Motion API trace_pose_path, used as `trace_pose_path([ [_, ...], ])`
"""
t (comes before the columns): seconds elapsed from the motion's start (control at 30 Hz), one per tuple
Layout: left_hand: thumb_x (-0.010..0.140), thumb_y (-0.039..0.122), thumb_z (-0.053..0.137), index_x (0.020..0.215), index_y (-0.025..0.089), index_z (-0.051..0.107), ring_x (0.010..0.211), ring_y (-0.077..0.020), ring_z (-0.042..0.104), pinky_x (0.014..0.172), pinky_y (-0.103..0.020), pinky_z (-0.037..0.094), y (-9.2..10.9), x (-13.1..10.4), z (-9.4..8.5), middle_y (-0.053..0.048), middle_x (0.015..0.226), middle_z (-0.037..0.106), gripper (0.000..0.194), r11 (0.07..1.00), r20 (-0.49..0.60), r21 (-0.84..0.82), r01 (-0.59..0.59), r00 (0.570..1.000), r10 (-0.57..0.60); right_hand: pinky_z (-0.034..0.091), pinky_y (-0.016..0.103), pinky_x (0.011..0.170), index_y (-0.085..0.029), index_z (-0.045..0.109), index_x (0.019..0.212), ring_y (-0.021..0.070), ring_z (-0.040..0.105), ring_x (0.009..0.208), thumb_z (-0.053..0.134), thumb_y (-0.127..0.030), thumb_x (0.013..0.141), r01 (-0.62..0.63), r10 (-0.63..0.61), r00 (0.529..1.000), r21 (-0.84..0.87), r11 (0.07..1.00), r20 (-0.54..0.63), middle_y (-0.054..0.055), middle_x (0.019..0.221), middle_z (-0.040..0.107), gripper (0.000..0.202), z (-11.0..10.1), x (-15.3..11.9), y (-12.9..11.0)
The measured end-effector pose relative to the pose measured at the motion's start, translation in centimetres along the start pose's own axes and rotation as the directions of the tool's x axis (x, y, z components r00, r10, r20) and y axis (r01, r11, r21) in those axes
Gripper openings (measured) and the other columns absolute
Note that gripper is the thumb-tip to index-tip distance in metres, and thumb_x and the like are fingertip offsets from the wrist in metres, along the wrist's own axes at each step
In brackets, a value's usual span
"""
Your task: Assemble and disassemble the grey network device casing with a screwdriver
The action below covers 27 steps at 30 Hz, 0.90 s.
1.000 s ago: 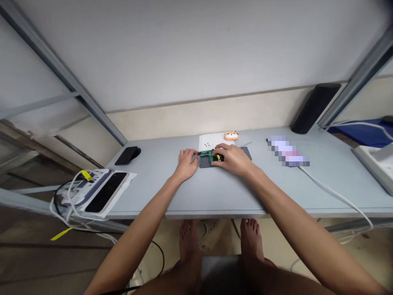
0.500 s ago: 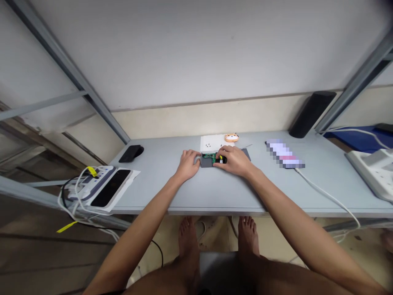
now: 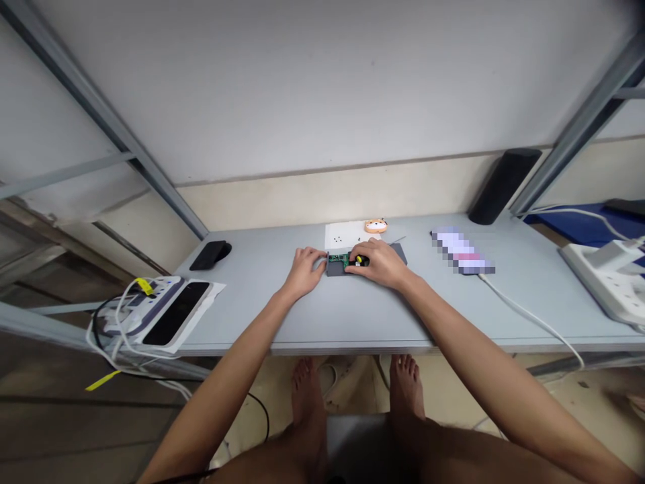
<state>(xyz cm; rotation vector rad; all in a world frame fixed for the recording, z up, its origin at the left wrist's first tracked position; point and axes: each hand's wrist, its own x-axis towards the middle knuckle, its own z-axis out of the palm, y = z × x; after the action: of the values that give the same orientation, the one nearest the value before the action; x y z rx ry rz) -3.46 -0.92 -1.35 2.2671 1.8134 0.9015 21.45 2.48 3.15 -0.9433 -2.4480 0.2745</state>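
A small grey device with a green circuit board lies on the desk between my hands. My left hand has its thumb and fingertips at the device's left end, closed on it. My right hand is curled over the right part, where a black piece with a yellow spot shows between thumb and fingers. Behind it, a white sheet carries several tiny dark screws. An orange and white animal-face item sits on the sheet's right edge. A dark grey flat panel is partly behind my right hand.
A phone with a white cable lies to the right, near a black cylinder and a white power strip. At the left are a black stand, another phone and a power strip with tangled cables.
The view has shifted slightly, so the desk items appear a little further left. Both hands keep nearly the same hold on the device.
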Motion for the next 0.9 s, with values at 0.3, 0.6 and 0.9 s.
trace_pose_path([
  [0.3,0.098,0.025,0.064,0.112,0.026,0.075,0.111,-0.0299,0.06,0.104,-0.051,0.053,-0.1,-0.1,0.0,-0.007,0.109,0.073,0.018,1.0,-0.026,-0.023,-0.019,0.999,0.018,0.049,0.042,0.088,-0.026,0.079,0.095,0.0304,0.067,0.103,0.083,-0.047,0.088,-0.012,0.012,0.999,-0.005,1.0,0.048,0.009,0.104,0.08,0.023,-0.4,-0.2,-0.2],
  [0.6,0.106,0.025,0.049,0.12,0.023,0.066,0.118,-0.0295,0.059,0.107,-0.052,0.05,0.9,0.0,-0.4,-0.011,0.119,0.07,0.022,0.999,-0.112,-0.037,-0.012,0.994,0.008,0.053,0.051,0.096,-0.023,0.076,0.111,0.0331,0.068,0.109,0.059,-0.021,0.091,-0.137,0.141,0.953,0.034,0.99,-0.266,0.013,0.114,0.077,0.026,-0.2,0.0,1.6],
  [0.9,0.105,0.044,0.054,0.142,0.025,0.058,0.145,-0.0322,0.049,0.123,-0.055,0.037,5.4,0.2,-1.3,-0.011,0.15,0.062,0.042,0.964,0.128,-0.025,-0.264,0.956,0.265,0.053,0.042,0.088,-0.024,0.075,0.104,0.0237,0.067,0.093,0.051,-0.054,0.106,0.11,0.026,0.656,0.129,0.985,-0.754,0.009,0.099,0.071,0.038,-1.6,0.0,0.4],
])
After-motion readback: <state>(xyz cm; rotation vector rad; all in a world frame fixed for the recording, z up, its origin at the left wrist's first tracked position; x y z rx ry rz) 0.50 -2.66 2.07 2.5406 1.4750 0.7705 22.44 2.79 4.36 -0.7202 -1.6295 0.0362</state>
